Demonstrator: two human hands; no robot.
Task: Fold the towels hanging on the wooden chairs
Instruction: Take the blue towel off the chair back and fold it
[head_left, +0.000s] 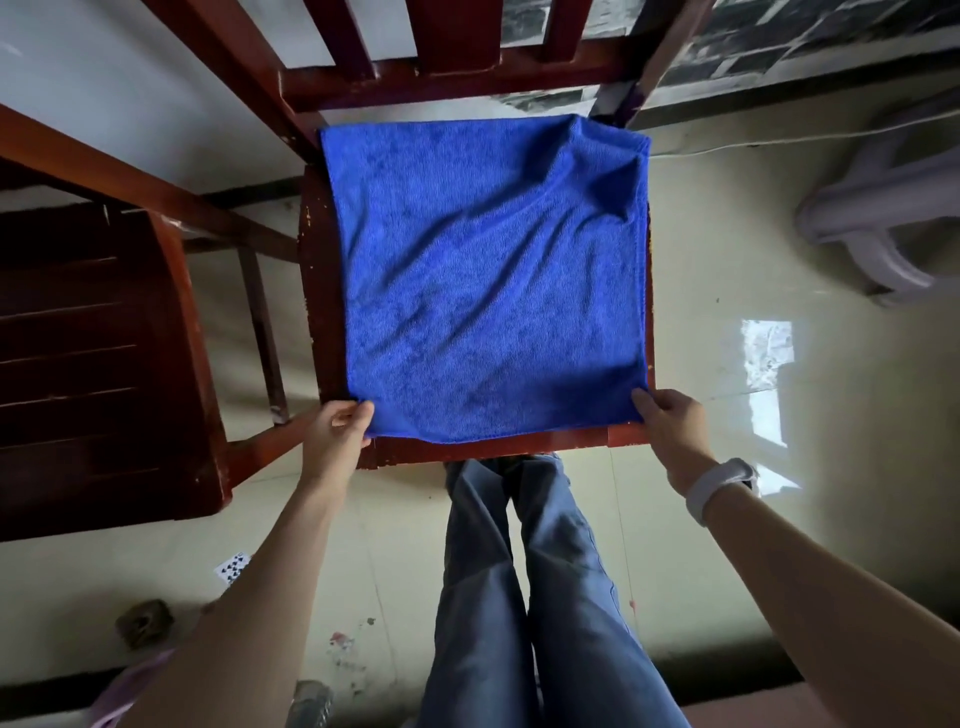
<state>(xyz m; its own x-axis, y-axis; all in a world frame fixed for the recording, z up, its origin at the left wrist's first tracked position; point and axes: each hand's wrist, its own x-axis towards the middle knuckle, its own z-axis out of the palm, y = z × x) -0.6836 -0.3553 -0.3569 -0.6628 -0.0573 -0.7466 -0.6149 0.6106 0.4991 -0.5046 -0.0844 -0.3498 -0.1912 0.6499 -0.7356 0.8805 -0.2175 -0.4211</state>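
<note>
Lying spread over the seat of a wooden chair (317, 270), the blue towel (488, 280) is seen flat but rumpled, with a raised fold at its far right corner. Its near left corner is pinched by the left hand (340, 428), thumb on top. Its near right corner is pinched by the right hand (670, 421). A second chair (104, 332) is seen at left.

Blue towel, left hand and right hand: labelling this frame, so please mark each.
blue towel (488, 280), head view, middle of the cloth.
left hand (340, 423), head view, back of hand.
right hand (670, 421), head view, back of hand.
</note>
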